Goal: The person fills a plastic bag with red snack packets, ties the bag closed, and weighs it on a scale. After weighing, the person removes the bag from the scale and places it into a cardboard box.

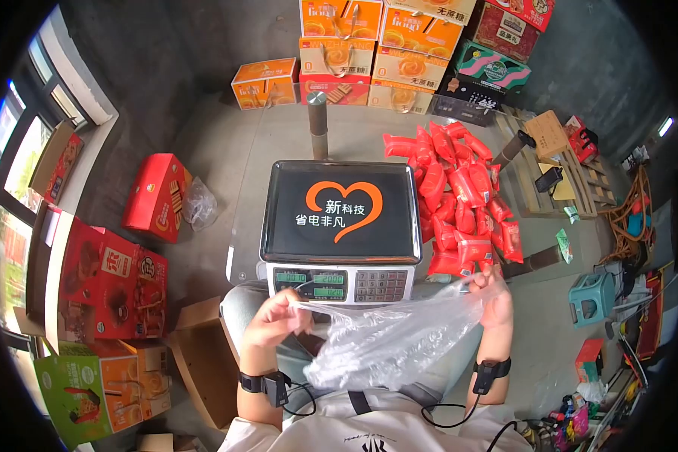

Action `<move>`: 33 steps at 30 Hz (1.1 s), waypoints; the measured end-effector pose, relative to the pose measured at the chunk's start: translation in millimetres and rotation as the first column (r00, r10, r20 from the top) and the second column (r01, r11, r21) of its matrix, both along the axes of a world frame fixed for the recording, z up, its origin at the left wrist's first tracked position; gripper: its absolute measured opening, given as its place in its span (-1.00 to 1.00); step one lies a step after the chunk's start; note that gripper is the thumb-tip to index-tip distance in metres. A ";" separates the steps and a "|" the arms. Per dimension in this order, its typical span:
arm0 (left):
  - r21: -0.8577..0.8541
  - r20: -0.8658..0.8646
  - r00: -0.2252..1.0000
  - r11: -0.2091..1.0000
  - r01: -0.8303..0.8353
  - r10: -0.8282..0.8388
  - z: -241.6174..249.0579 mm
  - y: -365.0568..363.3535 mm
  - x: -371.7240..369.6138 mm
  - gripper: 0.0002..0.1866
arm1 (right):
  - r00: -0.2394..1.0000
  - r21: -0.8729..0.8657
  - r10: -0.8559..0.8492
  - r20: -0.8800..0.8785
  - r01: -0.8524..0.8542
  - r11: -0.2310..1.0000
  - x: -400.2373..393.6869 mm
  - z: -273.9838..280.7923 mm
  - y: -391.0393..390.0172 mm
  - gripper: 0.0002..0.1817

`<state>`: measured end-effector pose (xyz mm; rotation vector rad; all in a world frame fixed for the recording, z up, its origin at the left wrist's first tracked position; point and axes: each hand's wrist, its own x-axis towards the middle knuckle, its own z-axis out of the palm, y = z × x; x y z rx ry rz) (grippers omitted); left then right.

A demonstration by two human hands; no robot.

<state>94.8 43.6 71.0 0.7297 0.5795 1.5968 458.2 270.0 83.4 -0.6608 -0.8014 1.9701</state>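
A clear plastic bag [399,335] is stretched between my two hands, in front of a digital scale [341,218]. My left hand [280,316] pinches one corner of it, and my right hand [492,297] grips the other end. The scale's black platform shows an orange heart and bears nothing; its display is lit. Right of the scale lies a pile of red packets [459,188], its lowest packets close to my right hand. Whether the bag's mouth is open cannot be made out.
Stacked gift boxes [377,56] stand beyond the glass table [248,173]. Red boxes [113,286] and an open cardboard box [203,361] are on the left. A wooden pallet [527,181], a teal stool [591,297] and clutter are on the right.
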 end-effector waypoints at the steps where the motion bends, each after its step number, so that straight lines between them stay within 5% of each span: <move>1: -0.023 -0.356 0.915 0.978 -0.209 0.188 16.3 -1.4 -0.6 -0.85 | 0.997 0.011 0.056 -0.049 -0.055 0.998 -5.6 17.9 -2.9 -0.67; 2: 0.030 -0.664 0.677 0.915 -0.401 0.318 43.0 -4.4 1.7 -0.83 | 0.989 0.022 0.109 -0.098 -0.107 0.994 -9.8 38.5 -9.7 -0.63; 3: 0.269 -0.674 0.460 0.772 -0.576 0.578 69.4 -12.0 15.3 -0.87 | 0.968 0.065 0.053 -0.247 -0.037 0.997 -5.8 55.7 -21.6 -0.54; 4: 0.492 -0.603 0.197 0.555 -0.671 0.773 91.3 -17.1 32.9 -0.90 | 0.963 0.258 -0.165 -0.215 0.219 0.941 10.5 59.1 -44.3 -0.56; 5: 0.694 -0.362 -0.132 0.173 -0.699 0.923 107.3 -7.2 43.6 -0.96 | 0.900 0.445 -0.371 -0.227 0.435 0.783 18.1 65.0 -62.9 -0.58; 6: 0.777 -0.050 -0.443 -0.244 -0.581 0.895 119.0 3.5 48.3 -0.98 | 0.900 0.447 -0.371 -0.229 0.436 0.781 16.7 67.3 -64.0 -0.58; 8: 0.881 0.151 0.078 -0.098 -0.463 0.986 114.0 -43.8 26.2 -0.87 | 0.781 0.862 -0.588 -0.210 0.432 0.265 -5.7 73.2 -67.3 -0.68; 9: 0.834 0.000 -0.299 -0.165 -0.527 0.954 121.1 -23.1 32.3 -0.82 | 0.691 0.948 -0.675 -0.259 0.317 -0.039 -20.9 78.5 -68.8 -0.74; 10: 0.895 -0.133 -0.800 -0.276 -0.351 0.586 121.0 -0.6 30.4 -0.68 | 0.593 0.937 -0.731 -0.338 0.139 -0.321 -33.7 83.8 -67.5 -0.79; 11: 0.814 -0.489 -0.633 0.054 -0.578 0.601 107.3 -15.8 21.6 -0.66 | 0.567 0.987 -0.823 0.014 -0.138 -0.078 -51.5 91.5 -52.8 -0.80; 12: 0.515 -0.762 -0.273 0.295 -0.805 0.587 90.1 -9.6 8.8 -0.53 | 0.442 0.903 -0.821 0.361 -0.386 0.189 -64.4 92.7 -37.8 -0.81; 13: 0.429 -0.900 -0.305 0.499 -0.753 0.313 87.6 1.6 -3.2 -0.50 | 0.382 0.814 -0.751 0.538 -0.465 0.347 -60.9 66.9 -25.4 -0.78; 14: 0.134 -0.991 -0.122 0.582 -0.802 0.060 83.0 6.5 -4.9 -0.56 | 0.306 0.694 -0.653 0.693 -0.529 0.489 -60.4 41.8 -12.8 -0.76; 16: -0.102 -0.984 0.173 0.639 -0.762 0.050 82.4 10.9 -3.3 -0.59 | 0.339 0.642 -0.551 0.762 -0.501 0.580 -50.8 9.3 -7.9 -0.73; 17: -0.102 -0.983 0.178 0.647 -0.755 0.053 70.1 9.0 -5.7 -0.59 | 0.447 0.710 -0.552 0.704 -0.476 0.519 -48.6 -0.2 -8.4 -0.73; 18: 0.028 -0.954 0.198 0.724 -0.690 0.225 49.0 4.4 -11.3 -0.61 | 0.516 0.707 -0.484 0.707 -0.492 0.507 -45.4 -5.2 -7.3 -0.69; 20: 0.158 -0.896 0.244 0.779 -0.607 0.371 38.9 4.0 -8.2 -0.62 | 0.723 0.543 -0.298 0.623 -0.126 0.830 -39.2 -49.4 2.2 -0.61; 21: 0.127 -0.826 0.411 0.838 -0.531 0.385 44.2 7.6 -1.3 -0.64 | 0.719 0.562 -0.345 0.603 -0.077 0.823 -35.5 -61.4 10.7 -0.57; 23: 0.082 -0.697 0.648 0.932 -0.354 0.308 59.5 10.3 3.3 -0.66 | 0.502 0.639 -0.529 0.684 -0.064 0.767 -31.3 -82.2 26.0 -0.52; 24: 0.086 -0.699 0.646 0.933 -0.350 0.306 60.5 12.7 5.0 -0.66 | 0.355 0.669 -0.596 0.721 -0.128 0.732 -31.6 -85.8 30.7 -0.48; 25: 0.120 -0.628 0.711 0.942 -0.314 0.317 60.6 15.1 8.2 -0.65 | 0.355 0.670 -0.598 0.719 -0.123 0.732 -32.8 -90.3 32.7 -0.48; 27: 0.178 -0.588 0.721 0.928 -0.327 0.367 51.8 15.3 11.7 -0.74 | 0.058 0.701 -0.754 0.654 -0.419 0.577 -38.5 -90.6 31.1 -0.31; 28: 0.182 -0.590 0.720 0.929 -0.321 0.365 50.5 14.6 16.2 -0.74 | 0.056 0.704 -0.756 0.652 -0.414 0.577 -40.0 -89.0 31.7 -0.31; 30: 0.061 -0.630 0.568 0.763 -0.644 0.530 53.6 17.4 32.7 -0.84 | -0.092 0.731 -0.798 0.596 -0.349 0.586 -44.1 -83.2 33.6 -0.21; 33: 0.107 -0.635 0.469 0.671 -0.733 0.614 62.8 24.3 42.4 -0.88 | -0.192 0.691 -0.744 0.640 -0.281 0.666 -36.0 -89.2 54.0 -0.15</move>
